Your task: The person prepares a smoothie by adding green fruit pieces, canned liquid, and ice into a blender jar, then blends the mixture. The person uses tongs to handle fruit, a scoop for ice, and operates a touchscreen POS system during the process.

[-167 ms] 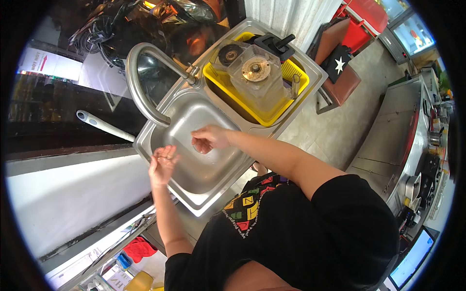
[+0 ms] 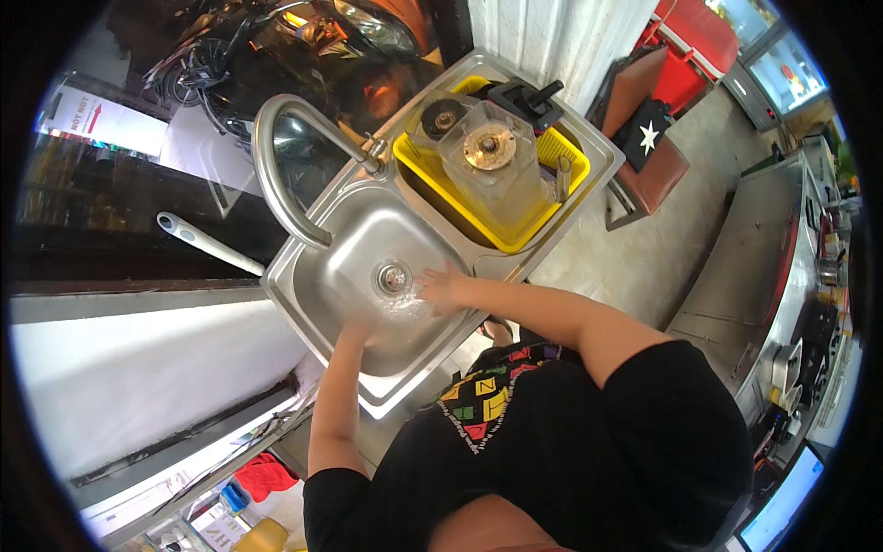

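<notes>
Right hand [image 2: 442, 288] is over sink basin [image 2: 368, 228], fingers spread, holding nothing; drain [image 2: 394, 278] sits at its 9 o'clock. Left hand [image 2: 357, 327] is blurred over basin, can't tell opening or grip. Faucet [image 2: 263, 152] is at drain's 10, yellow basket [image 2: 515, 237] at 1.

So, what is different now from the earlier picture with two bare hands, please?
The right hand has moved rightward and spread open, uncovering the round metal drain. The left hand, now blurred, has moved rightward, farther over the grey steel basin. No grasp or release is visible. The curved steel faucet and yellow plastic basket stayed put.
</notes>
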Demonstrator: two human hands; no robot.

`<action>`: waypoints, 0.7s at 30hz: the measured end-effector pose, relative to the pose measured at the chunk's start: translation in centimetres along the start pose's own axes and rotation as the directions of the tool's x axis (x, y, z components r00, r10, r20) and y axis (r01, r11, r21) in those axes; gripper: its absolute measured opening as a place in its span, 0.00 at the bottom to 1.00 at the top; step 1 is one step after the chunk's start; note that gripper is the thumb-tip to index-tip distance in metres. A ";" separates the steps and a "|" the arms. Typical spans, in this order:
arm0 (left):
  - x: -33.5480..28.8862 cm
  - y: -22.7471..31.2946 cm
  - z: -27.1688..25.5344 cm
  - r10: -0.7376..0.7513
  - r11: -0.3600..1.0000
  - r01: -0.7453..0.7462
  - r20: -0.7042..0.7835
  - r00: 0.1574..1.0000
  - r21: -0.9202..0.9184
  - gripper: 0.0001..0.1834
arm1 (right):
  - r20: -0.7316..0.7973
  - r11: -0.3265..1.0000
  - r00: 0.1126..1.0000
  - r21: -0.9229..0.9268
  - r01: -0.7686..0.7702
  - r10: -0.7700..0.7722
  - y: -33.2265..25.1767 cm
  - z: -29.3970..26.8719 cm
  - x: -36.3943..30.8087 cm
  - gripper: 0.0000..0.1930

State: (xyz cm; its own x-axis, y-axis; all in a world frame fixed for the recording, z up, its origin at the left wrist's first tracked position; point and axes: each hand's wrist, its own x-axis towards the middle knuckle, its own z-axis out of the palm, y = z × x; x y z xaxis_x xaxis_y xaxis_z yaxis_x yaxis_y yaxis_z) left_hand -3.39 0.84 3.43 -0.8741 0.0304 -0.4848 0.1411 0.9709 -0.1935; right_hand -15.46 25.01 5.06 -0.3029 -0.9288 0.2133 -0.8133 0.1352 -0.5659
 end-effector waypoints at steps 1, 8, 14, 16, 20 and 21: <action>0.8 1.2 -3.3 0.104 0.866 0.043 0.263 0.959 -0.499 0.37 | -0.044 0.996 0.999 -0.090 -0.019 0.016 0.5 -1.0 -1.1 0.14; 11.7 10.6 -20.5 -0.488 -0.286 -0.558 -0.383 0.785 -0.779 0.32 | -0.527 0.527 0.225 0.540 -0.656 0.820 1.7 -15.3 -9.1 0.19; 15.9 13.8 -24.6 -0.517 -0.526 -0.551 -0.271 0.812 -0.648 0.37 | -0.496 0.593 0.404 0.315 -0.741 0.769 10.6 -17.8 -11.2 0.21; 14.7 14.2 -25.3 -0.592 -0.560 -0.563 -0.183 0.785 -0.608 0.34 | -0.555 0.683 0.442 0.362 -0.635 0.705 10.1 -18.0 -11.3 0.20; 11.5 14.4 -27.1 -0.813 -0.292 -0.746 -0.255 0.523 -0.599 0.31 | -0.714 0.872 0.511 0.317 -0.374 0.478 6.9 -20.8 -13.5 0.19; 9.6 15.2 -29.2 -0.820 -0.177 -0.751 -0.327 0.470 -0.636 0.29 | -0.759 0.911 0.511 0.286 -0.297 0.404 6.2 -22.6 -14.7 0.19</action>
State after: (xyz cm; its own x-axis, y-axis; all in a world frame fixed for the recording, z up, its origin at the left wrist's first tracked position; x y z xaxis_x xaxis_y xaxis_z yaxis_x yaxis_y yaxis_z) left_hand -23.17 22.77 20.77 -0.6785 -0.7041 0.2095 0.3363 -0.0441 0.9407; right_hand -27.22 47.31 16.42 -0.8605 -0.1581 0.4844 -0.5092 0.3004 -0.8065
